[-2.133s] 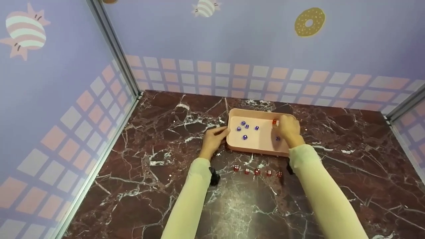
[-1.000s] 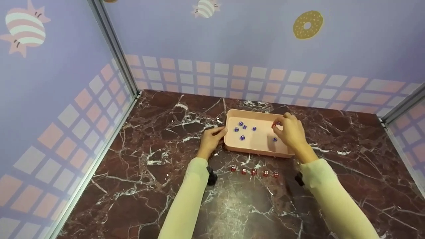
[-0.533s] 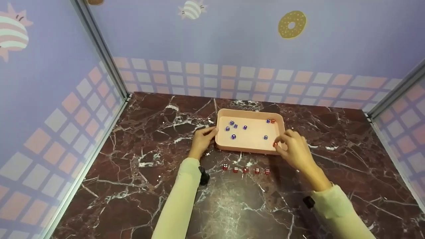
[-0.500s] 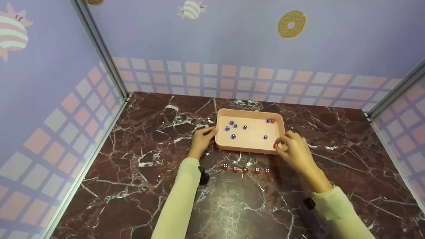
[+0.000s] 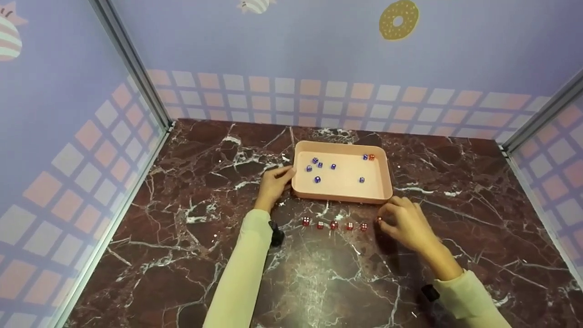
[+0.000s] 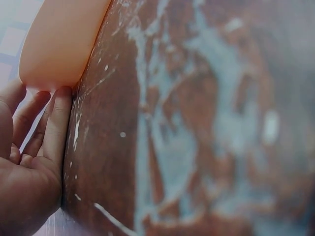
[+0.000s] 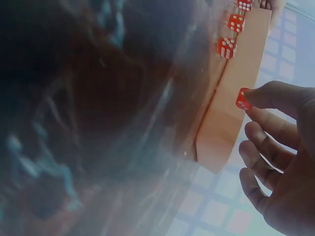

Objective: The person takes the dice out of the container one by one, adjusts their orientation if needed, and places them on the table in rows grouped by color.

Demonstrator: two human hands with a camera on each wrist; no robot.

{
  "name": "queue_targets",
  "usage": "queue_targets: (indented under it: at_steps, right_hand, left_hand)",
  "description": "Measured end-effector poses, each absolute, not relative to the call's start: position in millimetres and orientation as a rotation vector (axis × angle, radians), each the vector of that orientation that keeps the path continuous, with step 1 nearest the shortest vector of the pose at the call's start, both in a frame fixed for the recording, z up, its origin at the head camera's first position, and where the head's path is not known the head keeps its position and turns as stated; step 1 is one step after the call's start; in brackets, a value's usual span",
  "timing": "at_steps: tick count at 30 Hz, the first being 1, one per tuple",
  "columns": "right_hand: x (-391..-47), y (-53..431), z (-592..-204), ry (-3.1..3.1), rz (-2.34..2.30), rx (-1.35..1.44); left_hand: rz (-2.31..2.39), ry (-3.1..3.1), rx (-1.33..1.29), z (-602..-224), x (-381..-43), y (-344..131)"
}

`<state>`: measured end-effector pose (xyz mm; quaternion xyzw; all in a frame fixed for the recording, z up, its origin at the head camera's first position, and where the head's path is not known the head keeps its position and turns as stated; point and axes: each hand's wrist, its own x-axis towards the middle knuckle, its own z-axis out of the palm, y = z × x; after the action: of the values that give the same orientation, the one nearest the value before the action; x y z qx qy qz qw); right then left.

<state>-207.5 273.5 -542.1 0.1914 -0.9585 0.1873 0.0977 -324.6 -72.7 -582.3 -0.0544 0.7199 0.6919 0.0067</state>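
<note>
In the head view, a peach tray [image 5: 341, 198] holds several blue dice [image 5: 317, 179] and one red die [image 5: 371, 157] in its far right corner. My left hand [image 5: 272, 184] is at the tray's left end; in the left wrist view its fairly straight fingers [image 6: 58, 118] touch the outer wall. Between thumb and index finger, my right hand [image 5: 405, 223] pinches a red die [image 7: 243, 99] in front of the tray's near right corner. It is just right of a row of several red dice [image 5: 334, 225] on the table.
The dark red marble-patterned tabletop [image 5: 205, 255] spreads around the tray. Patterned wall panels [image 5: 273, 50] stand behind and at both sides, with a metal corner post [image 5: 132, 59] at the left.
My right hand has taken a red die from the tray's right side, carried it over the near rim, and come toward the row's right end. My left hand stays at the tray.
</note>
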Motion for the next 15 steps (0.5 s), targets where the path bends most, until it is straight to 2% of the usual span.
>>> queue_targets:
  at_steps: [15]
  right_hand:
    - [-202.5, 271.1, -553.0, -2.922, 0.532, 0.622]
  left_hand:
    - [2.190, 2.228, -0.170, -580.9, -325.5, -69.9]
